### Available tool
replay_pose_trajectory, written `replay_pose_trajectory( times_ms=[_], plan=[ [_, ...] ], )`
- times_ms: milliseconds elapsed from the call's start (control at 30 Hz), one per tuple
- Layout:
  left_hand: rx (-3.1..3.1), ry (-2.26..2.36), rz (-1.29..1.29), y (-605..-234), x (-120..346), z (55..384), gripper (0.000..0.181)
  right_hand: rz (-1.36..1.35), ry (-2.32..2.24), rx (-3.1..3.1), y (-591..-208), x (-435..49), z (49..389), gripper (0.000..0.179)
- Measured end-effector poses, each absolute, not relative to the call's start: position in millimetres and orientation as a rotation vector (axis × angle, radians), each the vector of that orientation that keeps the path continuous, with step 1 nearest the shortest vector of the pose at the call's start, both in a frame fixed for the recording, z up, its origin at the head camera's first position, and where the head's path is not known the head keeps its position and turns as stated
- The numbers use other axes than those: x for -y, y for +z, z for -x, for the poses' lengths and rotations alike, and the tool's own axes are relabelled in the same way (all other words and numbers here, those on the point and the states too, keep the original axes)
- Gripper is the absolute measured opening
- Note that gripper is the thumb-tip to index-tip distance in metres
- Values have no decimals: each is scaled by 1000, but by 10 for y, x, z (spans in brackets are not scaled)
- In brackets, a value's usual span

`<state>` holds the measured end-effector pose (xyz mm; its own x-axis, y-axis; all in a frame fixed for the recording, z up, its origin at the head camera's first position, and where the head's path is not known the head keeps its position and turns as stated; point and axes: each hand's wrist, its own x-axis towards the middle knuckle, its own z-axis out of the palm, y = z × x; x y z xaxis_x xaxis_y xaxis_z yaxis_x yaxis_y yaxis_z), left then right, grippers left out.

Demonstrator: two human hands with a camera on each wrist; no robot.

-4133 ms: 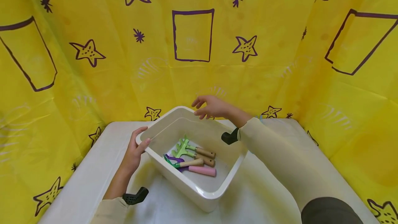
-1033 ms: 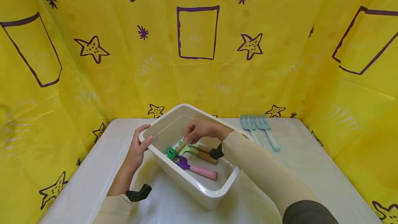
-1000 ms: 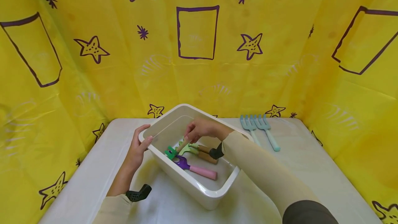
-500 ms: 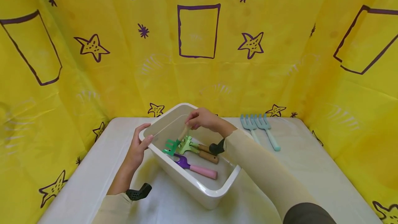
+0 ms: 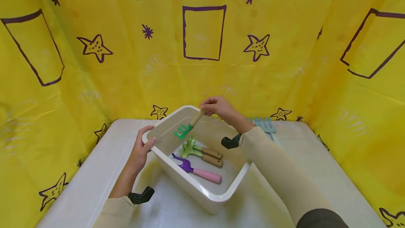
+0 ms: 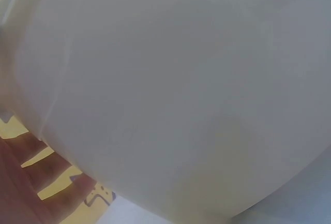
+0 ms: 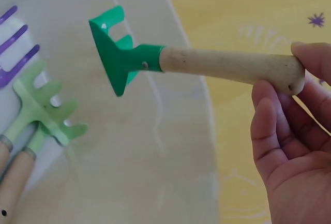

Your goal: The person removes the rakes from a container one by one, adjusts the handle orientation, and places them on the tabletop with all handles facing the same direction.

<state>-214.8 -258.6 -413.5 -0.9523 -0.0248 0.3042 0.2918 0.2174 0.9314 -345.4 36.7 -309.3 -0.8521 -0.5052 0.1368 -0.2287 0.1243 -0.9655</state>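
My left hand (image 5: 140,149) grips the left corner of a white plastic bin (image 5: 218,197), thumb over the rim and fingers outside; the left wrist view shows mostly the bin's wall. With thumb and fingers, my right hand (image 5: 221,110) pinches the end of the wooden handle of a small green hand rake (image 7: 222,68). The rake hangs over the bin's far side, its green head lower than the handle. On the bin's floor lie two light green hand rakes (image 5: 212,160) with wooden handles, their heads overlapping. Beside them is a purple hand fork (image 5: 207,175) with a pink handle.
Light blue forks (image 5: 268,126) lie on the white-covered table (image 5: 316,171) to the right of the bin, partly hidden behind the right forearm. Yellow patterned sheeting (image 5: 120,80) walls in the table at the back and both sides.
Light blue forks have appeared on the table since the oldest frame. My right hand has lifted the green hand rake up off the other tools, toward the far rim. The left hand stays put.
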Motion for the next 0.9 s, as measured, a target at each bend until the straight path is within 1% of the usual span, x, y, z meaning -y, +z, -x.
replay_pose_trajectory(
  times_ms=[200,400,600,800,900],
  plan=[
    [2253,-1781,244,-4146,2613,2129,48,728,-1934,-2116,-2959,-520,3443,21],
    [2246,-1785,272,-4146,2592,2160,48,747,-2066,-2038,-2814,-811,3473,11],
    [2233,-1779,270,-4149,2592,2171,48,707,-2185,-2022,-2674,-1085,3472,9],
    [2267,-1765,242,-4154,2594,2157,50,653,-2354,-1980,-2661,-1331,3442,9],
    [2273,-1762,235,-4156,2598,2158,51,639,-2449,-1960,-2688,-1443,3423,7]
  ],
)
